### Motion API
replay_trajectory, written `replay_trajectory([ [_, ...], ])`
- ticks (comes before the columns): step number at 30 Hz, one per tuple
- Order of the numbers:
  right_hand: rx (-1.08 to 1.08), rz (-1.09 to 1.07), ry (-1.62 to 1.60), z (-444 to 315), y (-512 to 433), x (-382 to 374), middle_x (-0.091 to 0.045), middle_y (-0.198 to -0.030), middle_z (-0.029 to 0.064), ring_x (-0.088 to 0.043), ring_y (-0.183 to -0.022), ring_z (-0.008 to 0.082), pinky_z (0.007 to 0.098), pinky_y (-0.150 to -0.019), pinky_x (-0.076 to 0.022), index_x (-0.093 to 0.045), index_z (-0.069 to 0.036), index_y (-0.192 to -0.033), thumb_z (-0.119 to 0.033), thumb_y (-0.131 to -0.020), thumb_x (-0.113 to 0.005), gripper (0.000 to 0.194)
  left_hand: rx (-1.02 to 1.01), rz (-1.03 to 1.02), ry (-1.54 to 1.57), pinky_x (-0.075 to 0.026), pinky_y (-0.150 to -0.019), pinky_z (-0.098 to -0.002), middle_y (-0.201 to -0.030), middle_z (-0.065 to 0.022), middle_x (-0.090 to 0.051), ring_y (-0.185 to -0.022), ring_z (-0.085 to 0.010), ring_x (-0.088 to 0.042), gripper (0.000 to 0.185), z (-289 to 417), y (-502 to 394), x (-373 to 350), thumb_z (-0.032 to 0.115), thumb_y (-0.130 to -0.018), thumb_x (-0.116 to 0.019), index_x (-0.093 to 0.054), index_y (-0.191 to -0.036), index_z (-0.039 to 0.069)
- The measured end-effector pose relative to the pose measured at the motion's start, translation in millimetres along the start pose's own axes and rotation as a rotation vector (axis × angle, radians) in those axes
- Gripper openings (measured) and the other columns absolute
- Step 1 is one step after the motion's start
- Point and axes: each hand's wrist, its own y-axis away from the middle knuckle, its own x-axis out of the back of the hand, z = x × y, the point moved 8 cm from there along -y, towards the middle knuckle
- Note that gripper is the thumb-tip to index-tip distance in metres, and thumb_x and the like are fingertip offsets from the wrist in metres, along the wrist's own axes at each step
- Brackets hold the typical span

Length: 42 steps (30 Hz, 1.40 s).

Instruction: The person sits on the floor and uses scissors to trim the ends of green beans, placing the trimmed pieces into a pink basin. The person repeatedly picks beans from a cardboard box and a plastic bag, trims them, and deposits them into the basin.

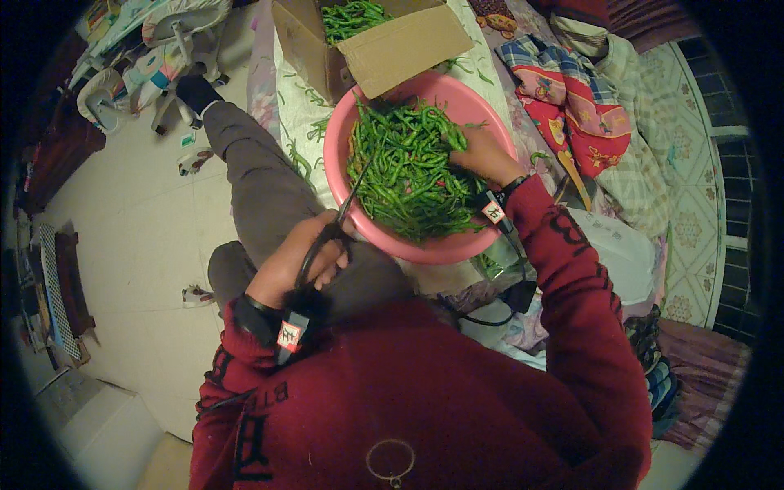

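A pink plastic basin (339, 160) holds a heap of green chili peppers (404, 165), with a few red bits among them. My left hand (300, 257) grips a pair of scissors (346, 214) by their dark handles. The blades point up over the basin's left rim towards the peppers. Inside the basin's right side, my right hand (487, 156) pinches some green chili peppers (455, 138) at its fingertips; how many is hidden. A dark strap with a small labelled device sits on each wrist.
An open cardboard box (404, 52) with more green peppers stands just beyond the basin, one flap over its rim. Loose peppers (299, 162) lie on the pale cloth at left. Patterned red fabric (572, 110) and a white bag (618, 251) lie at right.
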Motion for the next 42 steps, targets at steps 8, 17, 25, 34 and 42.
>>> replay_trajectory([
  [8,0.205,0.144,-0.04,-39.9,-39.0,-19.5,-0.062,-0.089,0.019,-0.059,-0.085,0.0371,0.0449,-0.075,-0.0468,-0.057,-0.006,-0.103,-0.02,-0.069,-0.061,0.037,-0.022,0.0,0.011,-0.037,-0.039,-0.022,-0.07,-0.0065,-0.052,-0.043,-0.0091,-0.044,0.03,-0.1,0.9,-0.1,0.003,-0.079,-0.042,-0.045,-0.108,0.002],
  [17,0.105,0.039,0.129,-19.6,-29.2,-40.7,-0.062,-0.089,0.0183,-0.059,-0.085,0.0364,0.0454,-0.075,-0.0471,-0.058,-0.006,-0.101,-0.017,-0.064,-0.064,0.038,0.031,0.034,-0.058,-0.038,-0.04,-0.0217,-0.069,-0.0047,-0.052,-0.045,-0.0091,-0.047,0.029,-3.5,-0.3,2.5,0.006,-0.078,-0.044,-0.045,-0.107,0.001],
  [25,0.04,0.225,-0.198,-31.3,-2.7,13.8,-0.064,-0.089,0.0097,-0.06,-0.084,0.021,0.032,-0.078,-0.0456,-0.059,-0.002,-0.101,-0.011,-0.071,-0.068,0.033,0.009,0.045,-0.129,-0.038,-0.041,-0.0209,-0.07,-0.0041,-0.053,-0.046,-0.0082,-0.047,0.028,-1.8,4.3,0.7,0.004,-0.08,-0.044,-0.046,-0.108,0.002],
  [34,-0.098,0.005,-0.639,-72.0,31.0,4.9,-0.061,-0.074,0.0021,-0.053,-0.053,0.0068,0.0218,-0.051,-0.043,-0.057,-0.004,-0.096,-0.016,-0.08,-0.066,0.022,0.038,0.15,0.084,-0.041,-0.047,-0.021,-0.069,-0.0023,-0.054,-0.051,-0.0076,-0.047,0.019,-2.7,10.4,-7.3,0.016,-0.092,-0.039,-0.049,-0.104,0.005],
  [42,-0.072,-0.065,-0.882,-94.7,40.1,5.0,-0.063,-0.076,0.0039,-0.057,-0.06,0.0095,0.0219,-0.051,-0.0453,-0.056,-0.001,-0.097,-0.016,-0.079,-0.066,0.026,0.042,0.175,0.024,-0.028,-0.042,-0.0202,-0.061,0.0027,-0.047,-0.045,-0.0049,-0.036,0.045,11.7,19.9,-11.0,0.044,-0.094,-0.034,-0.055,-0.088,0.005],
])
